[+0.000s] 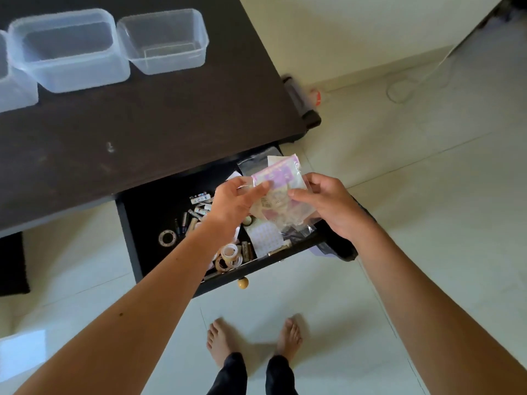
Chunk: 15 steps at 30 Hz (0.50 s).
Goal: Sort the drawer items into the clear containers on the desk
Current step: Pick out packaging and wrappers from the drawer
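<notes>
— Both hands over the drawer (148,223): left hand (233,203) and right hand (328,206) pinch the packets (281,192)

— Tubs (164,41) sit empty on the table (142,124); I'd square the stack, then carry it level

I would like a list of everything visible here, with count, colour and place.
containers: three, clear, on the desk, one cut off at left
desk: one, dark brown, upper left
drawer: one, black, pulled open below the desk
sticker packets: a few, pink and cream, held over the drawer
tape rolls: several, clear and tan, front of the drawer
batteries: several, middle of the drawer
knob: one, tan, drawer front
left hand: pinches the packets
right hand: holds the packets
feet: two, bare, on pale tiles
</notes>
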Each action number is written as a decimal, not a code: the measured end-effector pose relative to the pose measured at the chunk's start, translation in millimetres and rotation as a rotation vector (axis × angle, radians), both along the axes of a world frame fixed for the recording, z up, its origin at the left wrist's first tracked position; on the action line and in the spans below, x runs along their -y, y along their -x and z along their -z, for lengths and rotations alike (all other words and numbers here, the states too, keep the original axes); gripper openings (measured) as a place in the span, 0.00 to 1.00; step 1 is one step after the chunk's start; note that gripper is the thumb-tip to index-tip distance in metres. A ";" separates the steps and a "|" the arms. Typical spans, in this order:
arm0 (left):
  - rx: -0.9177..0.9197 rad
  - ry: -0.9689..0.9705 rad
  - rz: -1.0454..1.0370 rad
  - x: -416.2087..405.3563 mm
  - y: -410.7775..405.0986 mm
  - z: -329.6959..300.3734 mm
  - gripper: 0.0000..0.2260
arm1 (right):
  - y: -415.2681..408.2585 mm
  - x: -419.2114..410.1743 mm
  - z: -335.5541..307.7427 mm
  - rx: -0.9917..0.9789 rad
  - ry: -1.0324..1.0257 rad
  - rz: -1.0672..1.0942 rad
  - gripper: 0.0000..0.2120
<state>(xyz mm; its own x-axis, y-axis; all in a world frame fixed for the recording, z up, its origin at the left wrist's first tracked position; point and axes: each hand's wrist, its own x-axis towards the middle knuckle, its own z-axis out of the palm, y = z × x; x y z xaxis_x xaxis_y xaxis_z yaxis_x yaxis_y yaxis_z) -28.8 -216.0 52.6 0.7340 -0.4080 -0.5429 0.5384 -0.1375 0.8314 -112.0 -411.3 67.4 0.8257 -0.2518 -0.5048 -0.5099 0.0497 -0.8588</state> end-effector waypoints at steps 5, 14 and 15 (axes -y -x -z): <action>-0.009 -0.005 0.083 50.6 14.6 -6.2 0.18 | 32.1 35.3 1.5 0.025 0.021 0.130 0.09; -0.011 -0.061 0.195 120.0 44.1 8.9 0.12 | 82.0 93.3 13.8 0.022 0.003 0.289 0.05; -0.001 -0.077 0.198 128.3 47.2 11.0 0.13 | 86.8 99.1 17.1 0.018 0.005 0.306 0.05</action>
